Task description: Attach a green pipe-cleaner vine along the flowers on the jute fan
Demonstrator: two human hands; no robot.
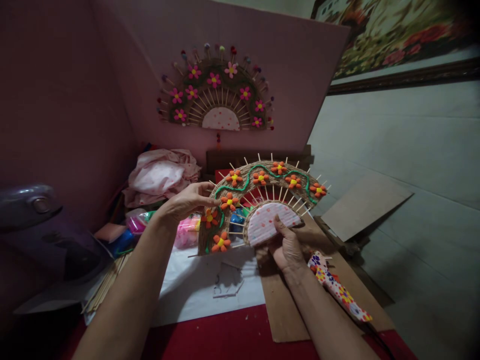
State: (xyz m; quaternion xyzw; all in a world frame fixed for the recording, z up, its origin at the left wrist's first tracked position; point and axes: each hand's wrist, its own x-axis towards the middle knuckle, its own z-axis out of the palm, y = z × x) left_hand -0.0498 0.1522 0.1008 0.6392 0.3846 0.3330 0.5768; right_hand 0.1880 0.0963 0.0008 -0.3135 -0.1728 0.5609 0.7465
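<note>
Above the table I hold up a fan-shaped craft piece (243,187). Its arched band is wrapped in brown twine, with orange felt-like flowers, a wavy green cord and thin sticks poking out past the rim. A half-round base (268,220) covered in white cloth with reddish spots forms its centre. My right hand (288,250) grips this base from below, the thumb on its front. At the left side of the arch, my left hand (193,200) has its fingers closed on the twine band; some fingertips are hidden behind it.
A similar fan with pink flowers (213,80) hangs on the pink board behind. A floral-covered glue gun (337,287) lies on cardboard (281,310) at right. Bundled cloth (163,172), wooden sticks (107,280) and bagged materials (187,232) sit at left. White paper (180,300) covers part of the red table.
</note>
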